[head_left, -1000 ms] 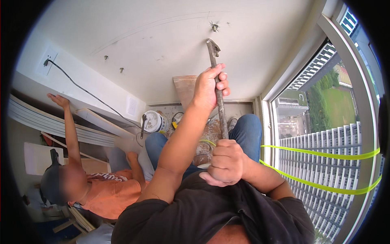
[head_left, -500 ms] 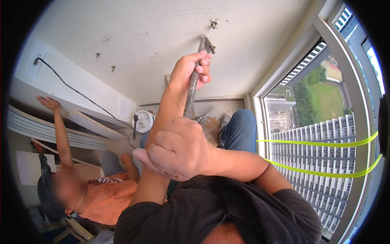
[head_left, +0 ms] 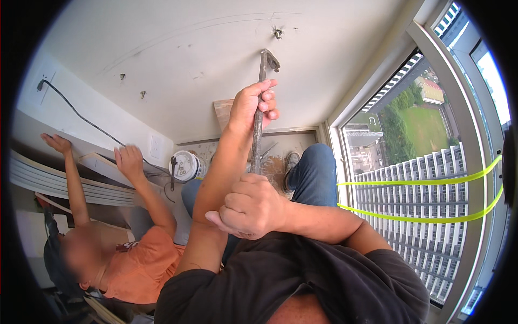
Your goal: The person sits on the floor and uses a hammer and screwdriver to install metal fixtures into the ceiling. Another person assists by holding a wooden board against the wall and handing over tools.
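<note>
White ceiling (head_left: 178, 48) fills the upper view, a small metal anchor (head_left: 278, 33) set in it; a long steel pry bar (head_left: 258, 124) stands upright with its hooked tip just below the anchor. Left hand (head_left: 252, 105) has fingers wrapped around the upper shaft, right hand (head_left: 248, 208) fisted around the lower end. Judged rigid, heavy, possibly slick; a well-spaced two-handed grip suits it.
</note>
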The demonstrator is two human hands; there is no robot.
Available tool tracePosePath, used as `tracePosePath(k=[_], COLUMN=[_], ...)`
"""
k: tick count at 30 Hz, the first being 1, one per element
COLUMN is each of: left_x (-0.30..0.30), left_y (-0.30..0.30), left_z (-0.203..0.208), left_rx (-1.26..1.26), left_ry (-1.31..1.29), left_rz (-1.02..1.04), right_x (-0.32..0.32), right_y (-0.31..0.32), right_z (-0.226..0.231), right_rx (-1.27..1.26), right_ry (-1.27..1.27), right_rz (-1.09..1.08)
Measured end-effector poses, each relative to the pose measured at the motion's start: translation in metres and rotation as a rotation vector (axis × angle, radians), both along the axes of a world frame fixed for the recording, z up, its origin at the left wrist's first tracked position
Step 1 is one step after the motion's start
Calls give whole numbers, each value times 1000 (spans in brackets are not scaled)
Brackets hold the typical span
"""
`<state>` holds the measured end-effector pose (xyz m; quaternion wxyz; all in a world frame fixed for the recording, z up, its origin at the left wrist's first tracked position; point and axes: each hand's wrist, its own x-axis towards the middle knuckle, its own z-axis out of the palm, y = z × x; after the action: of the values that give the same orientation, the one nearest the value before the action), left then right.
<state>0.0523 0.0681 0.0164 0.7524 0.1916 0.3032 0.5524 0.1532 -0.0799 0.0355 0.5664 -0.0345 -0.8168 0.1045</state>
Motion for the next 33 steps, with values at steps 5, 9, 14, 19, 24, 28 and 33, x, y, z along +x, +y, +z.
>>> tracePosePath(k=[5, 9, 14, 19, 24, 28, 33], left_x=[-2, 8, 19, 13, 0, 8, 36], left_y=[-2, -16, -59, -58, -71, -141, -196], left_z=[3, 6, -7, -14, -15, -13, 11], left_rx=[-15, 19, 110, 117, 107, 206, 842], left_ry=[53, 148, 23, 57, 63, 249, 451], left_rz=[1, 71, 83, 103, 83, 466, 799], right_x=[-7, 6, 21, 13, -5, 3, -2], right_y=[0, 3, 7, 5, 2, 9, 17], right_z=[-2, 3, 5, 3, 1, 0, -9], right_rx=[-11, -12, 15, 27, 45, 23, -198], right_ry=[15, 41, 132, 88, 72, 78, 249], right_rz=[-2, 5, -9, -48, -66, 102, 345])
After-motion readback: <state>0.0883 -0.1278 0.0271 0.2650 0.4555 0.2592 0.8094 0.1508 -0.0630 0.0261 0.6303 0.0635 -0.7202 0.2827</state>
